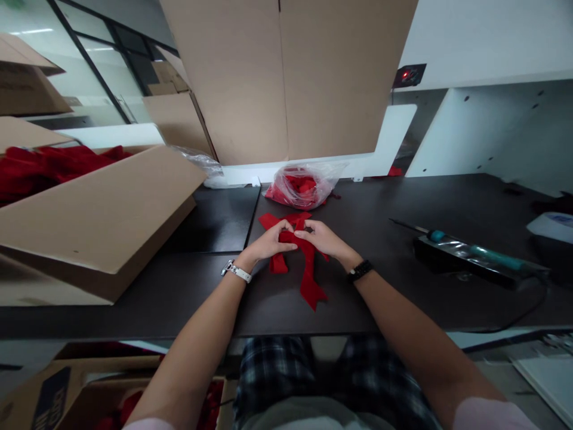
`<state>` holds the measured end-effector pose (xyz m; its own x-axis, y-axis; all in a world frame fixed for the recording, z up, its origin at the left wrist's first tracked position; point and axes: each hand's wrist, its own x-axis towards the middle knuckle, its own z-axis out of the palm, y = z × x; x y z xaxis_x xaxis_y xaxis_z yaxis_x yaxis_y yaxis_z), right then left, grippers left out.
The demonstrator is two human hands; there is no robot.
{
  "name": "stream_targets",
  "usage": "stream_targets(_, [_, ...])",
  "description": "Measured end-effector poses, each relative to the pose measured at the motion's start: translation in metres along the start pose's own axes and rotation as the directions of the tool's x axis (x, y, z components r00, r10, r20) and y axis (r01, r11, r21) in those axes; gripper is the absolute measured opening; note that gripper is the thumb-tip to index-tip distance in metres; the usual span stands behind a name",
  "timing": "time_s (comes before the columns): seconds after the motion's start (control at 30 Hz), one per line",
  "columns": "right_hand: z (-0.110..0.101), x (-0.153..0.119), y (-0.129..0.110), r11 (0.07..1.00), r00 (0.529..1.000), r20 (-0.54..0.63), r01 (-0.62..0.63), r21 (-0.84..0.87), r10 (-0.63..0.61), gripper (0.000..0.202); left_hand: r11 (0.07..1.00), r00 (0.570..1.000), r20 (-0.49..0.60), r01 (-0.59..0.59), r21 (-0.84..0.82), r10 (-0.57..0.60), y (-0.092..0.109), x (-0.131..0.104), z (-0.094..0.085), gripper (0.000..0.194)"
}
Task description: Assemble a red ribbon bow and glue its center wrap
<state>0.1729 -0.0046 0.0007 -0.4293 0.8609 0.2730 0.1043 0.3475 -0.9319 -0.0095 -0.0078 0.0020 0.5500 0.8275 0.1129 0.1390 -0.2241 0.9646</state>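
Nearest, below the smooth dark surface (277,304), dark plaid trousers (275,370) and, at left, an open cardboard box (24,394), pale lettering on its dark label too blurred to read. On the surface, near the middle, a matte, felt-like red cloth (308,269) in flat strips, one end notched. Left hand (268,242) and right hand (326,239) close together, half curled, thumbs and fingers pinching the cloth's middle. White-banded watch (239,272) on the left wrist, black band (360,270) on the right. Further right, a slim-tipped, teal-handled soldering iron (478,251); at left, a large carton (107,209) of red fabric. Farther, a clear, crinkled plastic bag (298,185) of red pieces, then tall, plain cardboard (286,83).
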Motion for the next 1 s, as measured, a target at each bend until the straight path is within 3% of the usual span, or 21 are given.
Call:
stream_targets(0.13, [0.0,0.002,0.008,0.998,0.993,-0.119,-0.027,-0.056,0.02,0.022,0.989,0.993,-0.043,-0.105,0.107,0.11,-0.005,0.004,0.002,0.038])
stream_targets(0.23, [0.0,0.002,0.01,0.997,0.99,-0.129,-0.068,-0.024,0.064,0.019,0.966,0.989,-0.066,-0.112,0.235,0.13,-0.005,0.004,0.004,0.036])
stream_targets(0.37, [0.002,-0.001,0.005,0.981,0.972,-0.15,-0.17,0.095,0.183,0.014,0.912,0.978,-0.091,-0.137,0.386,0.186,0.0,0.002,0.01,0.034])
stream_targets(0.5, [0.002,-0.004,-0.004,0.916,0.92,-0.188,-0.287,0.279,0.345,0.015,0.81,0.943,-0.085,-0.227,0.54,0.321,0.004,-0.001,0.015,0.029])
stream_targets(0.6, [0.0,-0.006,-0.008,0.856,0.889,-0.141,-0.36,0.37,0.435,0.021,0.688,0.911,0.001,-0.313,0.655,0.413,0.008,-0.004,0.017,0.026])
stream_targets(0.73, [-0.007,-0.006,-0.002,0.818,0.888,0.023,-0.432,0.379,0.459,0.016,0.538,0.88,0.091,-0.364,0.76,0.466,0.013,-0.007,0.021,0.022])
stream_targets(0.8, [-0.01,-0.006,0.0,0.878,0.914,0.0,-0.39,0.277,0.406,0.014,0.511,0.883,0.119,-0.368,0.777,0.455,0.013,-0.007,0.022,0.021])
stream_targets(0.83, [-0.011,-0.005,-0.001,0.93,0.937,-0.083,-0.322,0.179,0.34,0.014,0.513,0.885,0.123,-0.367,0.776,0.448,0.013,-0.007,0.022,0.021])
stream_targets(0.9, [-0.011,-0.006,-0.005,0.989,0.953,-0.296,-0.099,-0.107,0.064,0.014,0.549,0.895,0.086,-0.341,0.763,0.437,0.011,-0.005,0.022,0.019])
stream_targets(0.93, [-0.01,-0.007,-0.009,0.967,0.93,-0.351,0.02,-0.253,-0.112,0.013,0.58,0.901,0.049,-0.319,0.75,0.432,0.01,-0.004,0.021,0.018])
stream_targets(1.0, [-0.006,-0.01,-0.018,0.874,0.884,-0.293,0.216,-0.435,-0.365,0.009,0.663,0.91,-0.044,-0.266,0.7,0.412,0.007,-0.002,0.018,0.016])
